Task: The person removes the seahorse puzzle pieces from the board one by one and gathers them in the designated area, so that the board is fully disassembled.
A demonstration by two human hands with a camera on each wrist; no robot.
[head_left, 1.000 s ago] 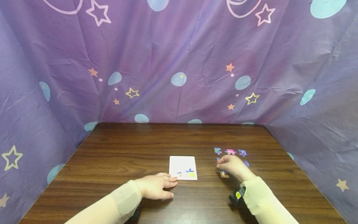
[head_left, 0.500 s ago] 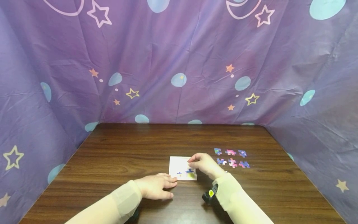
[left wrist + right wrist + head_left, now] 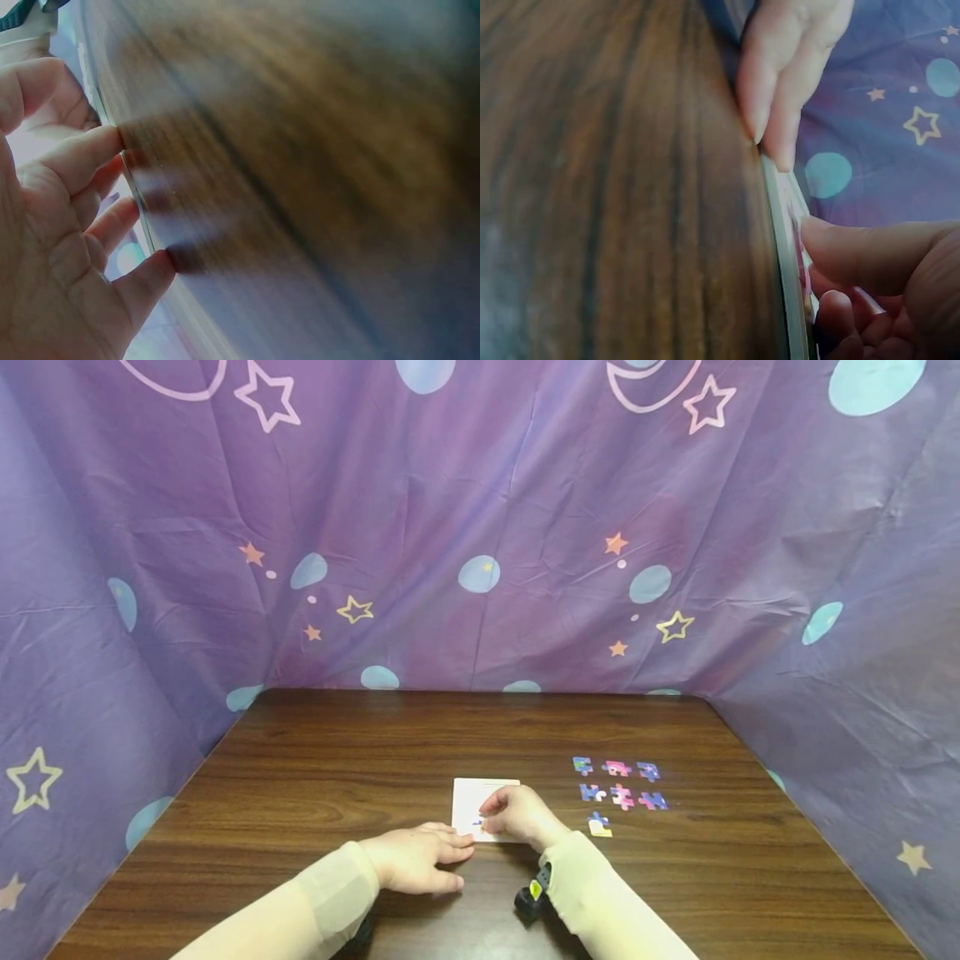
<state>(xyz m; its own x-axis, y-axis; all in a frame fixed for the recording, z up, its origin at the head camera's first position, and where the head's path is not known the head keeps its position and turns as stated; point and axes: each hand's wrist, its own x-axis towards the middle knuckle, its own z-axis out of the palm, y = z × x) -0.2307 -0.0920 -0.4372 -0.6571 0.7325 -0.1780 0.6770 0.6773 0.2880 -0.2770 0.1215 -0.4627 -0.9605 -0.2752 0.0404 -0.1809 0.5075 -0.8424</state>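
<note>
A white square puzzle board (image 3: 467,792) lies mid-table, with bits of blue and yellow picture along its near side. My left hand (image 3: 416,860) rests flat, fingers extended, its fingertips on the board's near left corner. Over the board's near part, my right hand (image 3: 521,818) pinches a small puzzle piece (image 3: 799,247) between thumb and fingers; the head view mostly hides it. Pieces on the board's near right are covered by the hand. In the left wrist view, the fingertips (image 3: 156,270) touch the board's edge.
Loose puzzle pieces lie in rows on the right: a pink one (image 3: 622,797), a blue-and-pink one (image 3: 653,801), a yellow-edged one (image 3: 598,825) and several others. The brown wooden table (image 3: 337,735) ends at a purple patterned cloth (image 3: 420,635) behind and on both sides.
My right hand has moved left from the loose pieces to the board, then further left and nearer across it. The rows it covered now show. My left hand has stayed in place.
</note>
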